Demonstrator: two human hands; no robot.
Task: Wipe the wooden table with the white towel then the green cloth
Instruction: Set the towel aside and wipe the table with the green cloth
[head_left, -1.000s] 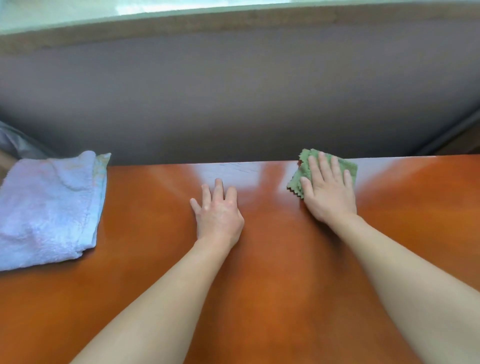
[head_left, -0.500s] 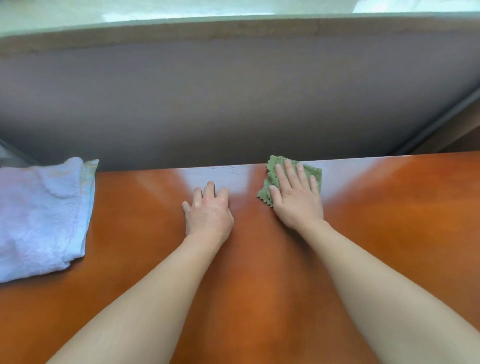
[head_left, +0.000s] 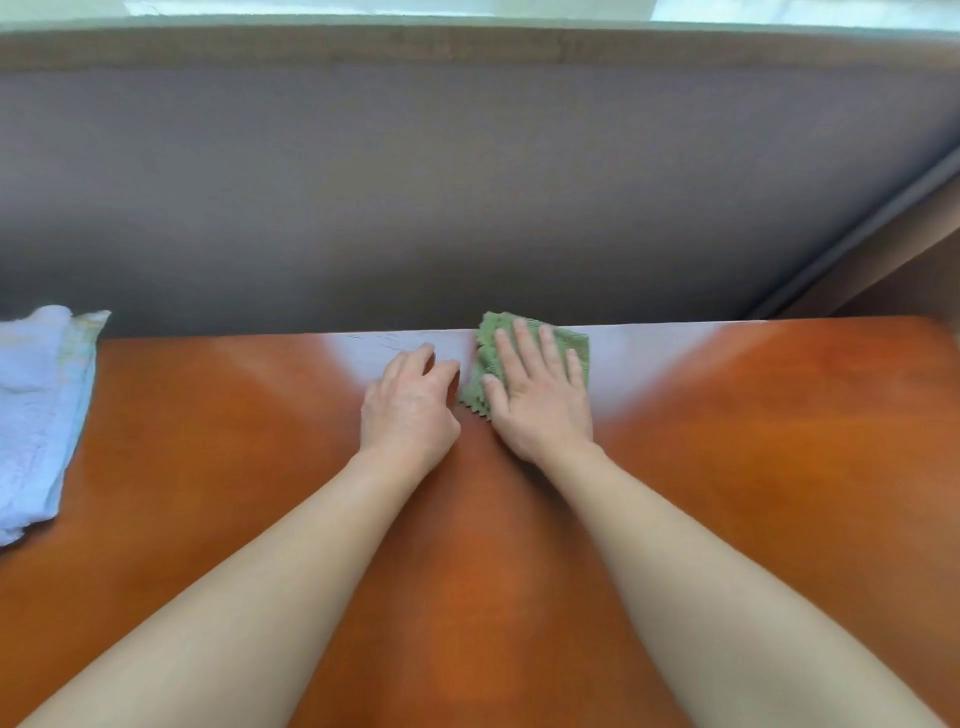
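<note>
Green cloth (head_left: 485, 358) is lying folded flat on the table (head_left: 753, 441), right at the table's far edge, near the middle of that edge. Right hand (head_left: 540, 402) is pressing down on the cloth, palm flat, fingers (head_left: 524, 345) stretched out and slightly spread, nothing pinched or gripped. Cloth is sitting under the fingers and front of the palm; it is sticking out past the fingertips toward the far edge, and past the thumb on the left, where its zigzag edge is showing. Thumb is lying on top of the cloth.

Left hand (head_left: 410, 410) is resting palm-down on bare table just left of the cloth, fingers loosely curled, holding nothing; its fingertips are almost at the cloth's left edge, cannot tell if touching.

White towel (head_left: 31, 415) is lying bunched at the table's left end, well apart from the cloth, partly cut off by the frame. Both forearms are bare. Grey wall (head_left: 467, 182) is standing behind the table's far edge.
</note>
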